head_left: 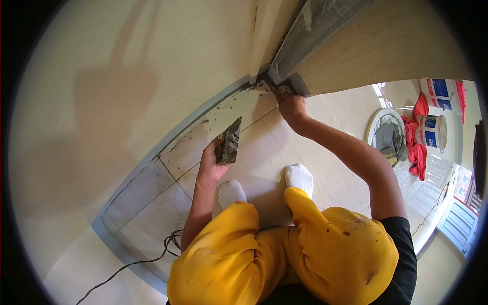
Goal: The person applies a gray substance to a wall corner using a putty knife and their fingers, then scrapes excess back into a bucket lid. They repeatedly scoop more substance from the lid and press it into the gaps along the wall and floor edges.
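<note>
My left hand is closed around a trowel coated with wet grey mortar, held above the floor tiles. My right hand reaches to the foot of the door frame, its fingers closed low in the corner. A dark, narrow shape shows at those fingers, but I cannot make out what it is. Grey mortar lies at the base of the frame, beside my right hand. Along the wall's foot runs a grey baseboard strip, with dark crumbs scattered on the tiles next to it.
To the right stands a round tub holding grey mortar. Near it are two white-and-blue buckets and a red cloth. A black cable crosses the floor at the lower left. My socked feet are between my hands and knees.
</note>
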Demonstrator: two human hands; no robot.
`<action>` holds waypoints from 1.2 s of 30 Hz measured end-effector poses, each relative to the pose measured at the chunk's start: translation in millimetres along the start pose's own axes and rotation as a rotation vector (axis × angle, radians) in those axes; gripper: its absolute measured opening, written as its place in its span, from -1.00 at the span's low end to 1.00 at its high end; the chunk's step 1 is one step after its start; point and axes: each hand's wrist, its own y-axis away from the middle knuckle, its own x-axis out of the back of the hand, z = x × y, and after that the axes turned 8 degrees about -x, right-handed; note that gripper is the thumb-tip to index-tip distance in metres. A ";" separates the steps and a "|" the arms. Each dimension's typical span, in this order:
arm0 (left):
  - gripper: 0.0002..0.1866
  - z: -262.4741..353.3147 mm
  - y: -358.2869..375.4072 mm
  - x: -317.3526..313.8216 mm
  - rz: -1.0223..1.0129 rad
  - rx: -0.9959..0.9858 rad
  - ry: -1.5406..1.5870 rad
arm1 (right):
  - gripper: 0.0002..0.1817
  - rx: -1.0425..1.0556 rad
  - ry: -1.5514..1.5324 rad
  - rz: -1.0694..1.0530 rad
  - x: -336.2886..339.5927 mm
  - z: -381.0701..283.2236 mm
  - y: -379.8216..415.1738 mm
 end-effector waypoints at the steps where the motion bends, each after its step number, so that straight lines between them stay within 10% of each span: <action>1: -0.83 0.2 1.1 -1.4 0.004 -0.011 -0.008 | -0.27 0.000 0.001 0.002 2.7 1.2 3.4; 7: -0.79 -4.0 -9.8 18.6 -0.201 0.029 0.096 | -0.28 0.037 0.070 0.083 -1.8 5.4 19.0; 15: -0.83 -30.4 2.1 -10.4 -0.027 0.059 -0.122 | -0.27 0.514 -1.196 -0.111 101.9 23.3 112.4; 25: -0.84 -22.8 -13.0 17.8 -0.339 0.194 0.191 | -0.56 0.495 -1.050 0.113 83.4 38.8 109.7; 27: -0.80 -18.1 -4.9 -5.3 -0.073 -0.081 -0.228 | -0.58 0.462 -1.247 0.092 81.8 34.4 107.9; 36: -0.70 -15.2 -6.6 -10.1 -0.213 -0.067 -0.379 | -0.60 0.318 -1.485 0.045 68.6 20.3 104.3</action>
